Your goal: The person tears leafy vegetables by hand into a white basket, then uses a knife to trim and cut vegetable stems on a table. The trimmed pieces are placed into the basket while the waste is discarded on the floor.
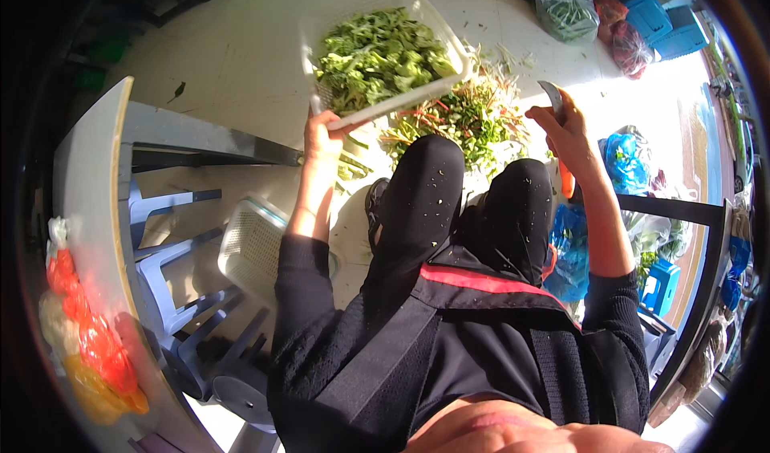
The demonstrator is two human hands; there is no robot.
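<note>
My left hand [323,137] grips the near left corner of a white plastic basket [400,99]. Cut green leafy vegetable pieces [385,59] fill much of it, and the basket appears tilted. In my right hand [568,131] is a knife with a curved metal blade [550,95] and an orange handle [565,179]; the blade points up and away from me. A heap of vegetable trimmings [469,119], green with some reddish stems, lies on the floor between the basket and my knees.
An empty-looking perforated basket [249,248] sits on the floor at left, near blue plastic stools [159,278]. A table [90,170] bearing plastic bags [90,338] stands at far left. Bagged vegetables [567,12] and blue bags [625,161] lie to the right.
</note>
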